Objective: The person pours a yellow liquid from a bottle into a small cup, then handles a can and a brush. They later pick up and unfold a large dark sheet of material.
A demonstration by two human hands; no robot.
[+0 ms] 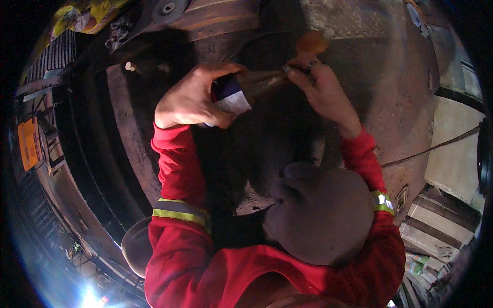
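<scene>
My left hand (192, 100) is wrapped round the body of a dark bottle (263, 84) with a blue and white label, tilted on its side. Its brownish neck narrows towards the right. At that narrow end, the thumb and fingers of my right hand (323, 92) pinch together; whether they hold a cap there is too small to tell. Just beyond those fingers shows a round orange-brown thing (311, 43), and I cannot tell if it touches my hand.
Below my hands, bent knees in dark grey trousers (323, 215) fill the middle. A brown, worn metal surface (390, 87) spreads to the right, crossed by a dark cable (431, 149). Dark curved bars (97, 154) and an orange panel (29, 143) stand at left. A yellow bag (92, 15) lies far left.
</scene>
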